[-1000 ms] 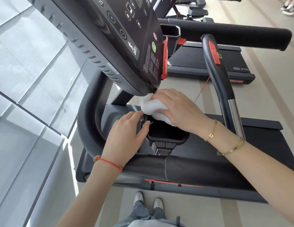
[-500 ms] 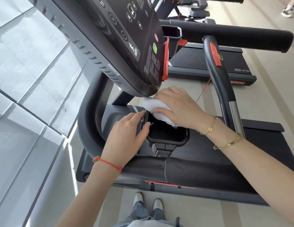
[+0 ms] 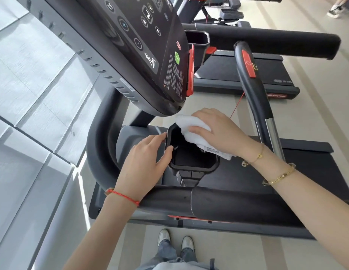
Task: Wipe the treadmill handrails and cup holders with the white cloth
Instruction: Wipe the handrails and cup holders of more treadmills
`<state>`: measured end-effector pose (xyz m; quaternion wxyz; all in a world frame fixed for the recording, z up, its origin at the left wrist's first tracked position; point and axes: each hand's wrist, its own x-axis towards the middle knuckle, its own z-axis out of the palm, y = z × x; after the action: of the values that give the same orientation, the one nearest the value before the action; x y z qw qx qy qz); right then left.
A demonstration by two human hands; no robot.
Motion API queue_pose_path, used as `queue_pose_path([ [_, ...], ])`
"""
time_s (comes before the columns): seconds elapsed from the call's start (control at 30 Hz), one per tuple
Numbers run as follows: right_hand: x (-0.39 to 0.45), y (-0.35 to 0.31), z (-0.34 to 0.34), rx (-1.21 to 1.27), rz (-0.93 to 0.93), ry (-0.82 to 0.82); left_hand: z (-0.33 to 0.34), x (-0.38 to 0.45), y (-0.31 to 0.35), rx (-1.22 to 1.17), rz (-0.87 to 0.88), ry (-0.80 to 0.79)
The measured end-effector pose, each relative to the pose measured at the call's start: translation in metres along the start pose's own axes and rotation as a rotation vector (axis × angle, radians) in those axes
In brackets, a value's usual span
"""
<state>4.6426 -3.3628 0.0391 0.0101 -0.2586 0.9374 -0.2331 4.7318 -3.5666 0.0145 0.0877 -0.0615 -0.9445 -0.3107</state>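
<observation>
A black cup holder (image 3: 193, 168) sits just below the treadmill console. My left hand (image 3: 146, 162) grips its left rim, thumb over the edge. My right hand (image 3: 218, 129) holds the folded white cloth (image 3: 191, 127) against the holder's upper right rim, with fingers curled over the cloth. A label end of the cloth hangs by my wrist. The near padded handrail (image 3: 218, 201) runs across below the holder. The far handrail (image 3: 267, 40) lies beyond the console, with a second cup holder (image 3: 198, 38) beside it.
The slanted console (image 3: 142, 55) overhangs the cup holder. A curved grip bar (image 3: 253, 90) with a red tab and chrome section rises right of my right hand. A grey panelled wall is on the left. Another treadmill stands behind. My shoes (image 3: 175, 240) are on the floor.
My right hand slid the cloth right and down along the holder's upper rim, uncovering the top left corner. My left hand kept its grip on the left rim.
</observation>
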Motion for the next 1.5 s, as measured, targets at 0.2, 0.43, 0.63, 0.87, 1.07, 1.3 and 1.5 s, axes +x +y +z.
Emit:
queue_pose_path([
  [0.2,-0.043,0.014,-0.027,0.058,0.108,0.318,0.002,-0.001,0.0,0.043,0.001,0.009],
  [0.43,-0.046,-0.001,0.002,0.292,0.271,0.14,0.003,-0.001,0.001,0.047,-0.003,0.012],
  [0.63,-0.002,-0.008,0.002,0.129,0.18,-0.113,0.004,-0.001,0.001,0.039,-0.001,0.017],
  [0.87,-0.026,0.016,0.002,0.28,0.185,-0.156,0.002,-0.002,0.001,0.031,0.002,0.016],
  [1.07,0.028,-0.007,0.013,-0.108,-0.077,-0.242,0.003,0.0,0.002,0.045,0.015,0.025],
  [1.3,-0.004,0.014,0.014,-0.045,0.013,-0.111,0.002,0.0,0.001,0.024,0.029,0.017],
  [1.5,0.004,0.01,0.009,-0.088,-0.051,-0.216,0.002,0.001,0.002,0.02,0.038,0.016],
])
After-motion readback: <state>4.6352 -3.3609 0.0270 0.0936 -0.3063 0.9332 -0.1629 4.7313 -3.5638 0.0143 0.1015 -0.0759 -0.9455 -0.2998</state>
